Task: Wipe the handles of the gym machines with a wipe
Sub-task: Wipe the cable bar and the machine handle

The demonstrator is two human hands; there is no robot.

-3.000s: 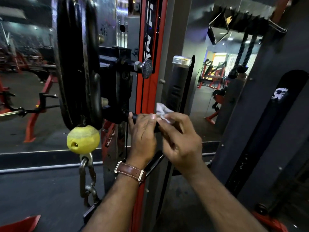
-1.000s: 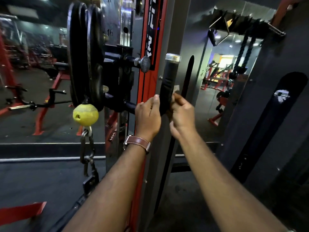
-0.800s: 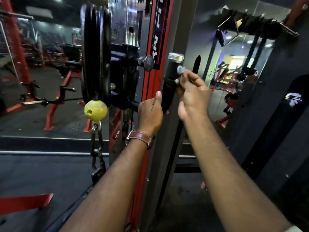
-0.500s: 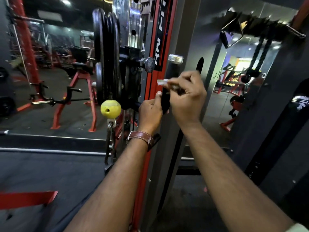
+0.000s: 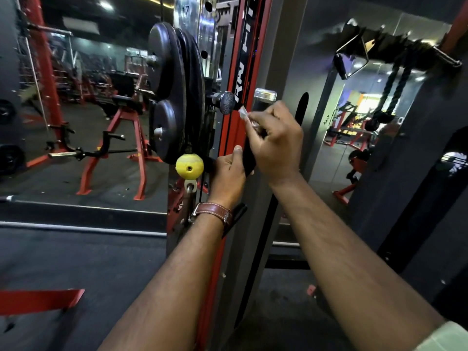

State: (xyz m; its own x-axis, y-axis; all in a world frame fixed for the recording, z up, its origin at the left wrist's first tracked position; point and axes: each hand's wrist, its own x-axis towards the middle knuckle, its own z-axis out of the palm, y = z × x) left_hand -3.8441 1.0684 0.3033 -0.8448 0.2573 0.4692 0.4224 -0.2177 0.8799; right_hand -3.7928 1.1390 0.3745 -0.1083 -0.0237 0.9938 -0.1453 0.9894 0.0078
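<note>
The person's left hand (image 5: 229, 173), a brown watch strap (image 5: 214, 213) on its wrist, grips the lower end of the upright black handle (image 5: 249, 158) on the red machine post (image 5: 234, 127). The right hand (image 5: 274, 140) curls around the handle's middle, pinching a white wipe (image 5: 243, 113) against it just under the silver cap (image 5: 265, 94). A yellow ball (image 5: 190, 166) hangs beside the black weight plates (image 5: 174, 97).
</note>
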